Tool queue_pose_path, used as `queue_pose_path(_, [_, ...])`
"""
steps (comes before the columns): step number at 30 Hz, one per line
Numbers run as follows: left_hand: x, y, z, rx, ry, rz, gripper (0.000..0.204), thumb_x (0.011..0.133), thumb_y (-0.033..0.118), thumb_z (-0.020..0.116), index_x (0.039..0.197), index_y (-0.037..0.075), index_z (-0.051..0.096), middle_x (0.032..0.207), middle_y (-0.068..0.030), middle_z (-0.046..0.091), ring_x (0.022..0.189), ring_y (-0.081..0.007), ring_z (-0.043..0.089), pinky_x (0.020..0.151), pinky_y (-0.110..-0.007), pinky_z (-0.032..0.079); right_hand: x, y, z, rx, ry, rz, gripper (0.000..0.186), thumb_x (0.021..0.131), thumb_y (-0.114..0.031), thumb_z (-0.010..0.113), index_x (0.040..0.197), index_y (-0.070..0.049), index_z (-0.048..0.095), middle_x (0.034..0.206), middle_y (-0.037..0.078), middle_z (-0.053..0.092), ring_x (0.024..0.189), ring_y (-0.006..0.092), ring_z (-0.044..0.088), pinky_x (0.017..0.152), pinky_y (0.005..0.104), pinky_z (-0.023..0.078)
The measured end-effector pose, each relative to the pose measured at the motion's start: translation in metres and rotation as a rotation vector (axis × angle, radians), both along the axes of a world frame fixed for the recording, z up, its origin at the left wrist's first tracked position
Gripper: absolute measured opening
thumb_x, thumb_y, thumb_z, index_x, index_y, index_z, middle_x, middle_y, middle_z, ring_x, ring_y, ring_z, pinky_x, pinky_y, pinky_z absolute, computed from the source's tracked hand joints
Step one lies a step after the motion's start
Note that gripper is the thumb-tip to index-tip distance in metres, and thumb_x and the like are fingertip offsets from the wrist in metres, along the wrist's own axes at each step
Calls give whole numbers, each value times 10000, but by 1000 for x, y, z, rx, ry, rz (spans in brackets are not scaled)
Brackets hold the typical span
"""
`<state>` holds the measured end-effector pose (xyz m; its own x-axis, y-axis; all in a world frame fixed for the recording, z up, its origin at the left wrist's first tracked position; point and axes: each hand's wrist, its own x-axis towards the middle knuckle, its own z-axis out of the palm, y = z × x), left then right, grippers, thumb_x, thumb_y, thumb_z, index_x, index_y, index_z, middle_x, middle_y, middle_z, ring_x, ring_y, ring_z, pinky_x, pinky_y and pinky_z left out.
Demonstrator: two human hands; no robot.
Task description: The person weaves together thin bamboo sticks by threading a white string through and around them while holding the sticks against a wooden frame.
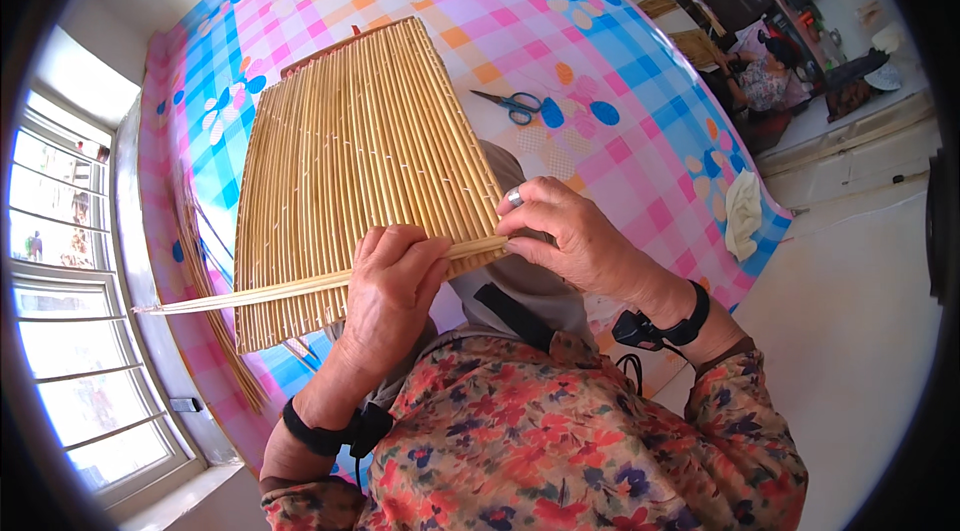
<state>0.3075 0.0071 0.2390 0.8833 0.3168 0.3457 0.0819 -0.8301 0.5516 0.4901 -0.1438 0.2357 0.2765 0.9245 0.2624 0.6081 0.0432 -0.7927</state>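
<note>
A panel of golden straw stalks, stitched side by side, rests tilted over my lap. Along its near edge lies a bundle of pale flat straw strips, whose loose end sticks out past the panel's left side. My left hand is closed over the strips, pressing them on the panel near the middle of that edge. At the near right corner, my right hand pinches the strips' other end between thumb and fingers. The fingertips partly hide that end. A ring is on a right finger, and both wrists wear black bands.
Dark-handled scissors lie beyond the panel on the checked floral sheet. Loose long stalks lie to the left, near a barred window. A pale cloth rests at the sheet's right edge. Another person sits at the far right.
</note>
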Motion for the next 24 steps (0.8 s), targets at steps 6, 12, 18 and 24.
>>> queue_pose_path(6, [1, -2, 2, 18, 30, 11, 177, 789, 25, 692, 966, 15, 685, 910, -105, 599, 858, -288, 569, 752, -377, 485, 9, -1, -6, -6, 122, 4, 144, 845, -88, 678, 980, -41, 662, 951, 85, 603, 919, 232, 605, 787, 314, 488])
queue_pose_path(12, [0, -3, 2, 30, 38, 12, 190, 776, 36, 701, 964, 21, 679, 916, -98, 595, 860, -286, 561, 774, -391, 463, 21, -5, -16, -68, 595, -143, 190, 963, -134, 565, 1071, -7, 657, 962, 51, 615, 842, 117, 608, 760, 240, 496])
queue_pose_path(18, [0, -3, 5, 44, 53, 18, 194, 777, 29, 699, 968, 15, 676, 921, -99, 597, 867, -287, 564, 771, -390, 468, 14, -3, -21, 16, 366, -107, 143, 922, -56, 593, 1040, -19, 663, 912, 41, 582, 822, 119, 571, 745, 252, 478])
queue_pose_path(24, [-1, -3, 6, 32, 51, 16, 197, 774, 20, 698, 970, 13, 676, 921, -101, 598, 864, -289, 566, 771, -390, 471, 7, -4, -13, 44, 209, -35, 134, 874, -22, 649, 1004, -43, 671, 963, 51, 595, 875, 156, 599, 774, 264, 489])
